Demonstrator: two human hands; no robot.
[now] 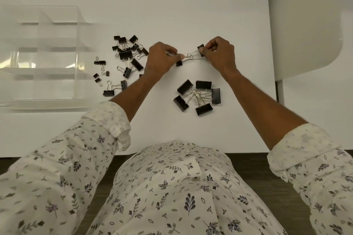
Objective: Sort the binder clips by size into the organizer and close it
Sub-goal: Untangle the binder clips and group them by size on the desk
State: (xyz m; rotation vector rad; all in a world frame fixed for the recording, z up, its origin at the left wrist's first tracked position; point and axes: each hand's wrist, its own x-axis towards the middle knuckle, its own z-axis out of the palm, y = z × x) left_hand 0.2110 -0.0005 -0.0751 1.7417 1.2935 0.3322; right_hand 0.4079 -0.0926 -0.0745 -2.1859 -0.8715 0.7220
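The left hand (162,57) pinches a black binder clip (179,61) between thumb and fingertips. The right hand (219,53) pinches a second clip (201,50) the same way, and the two clips' wire handles meet in the gap between the hands. Just left of the left hand lies the mixed pile (127,57); farther left sits the clear organizer (44,53). Five large clips (197,96) lie between the forearms. White table (210,15) stretches beyond both hands, and its side edge runs well right of the right hand.
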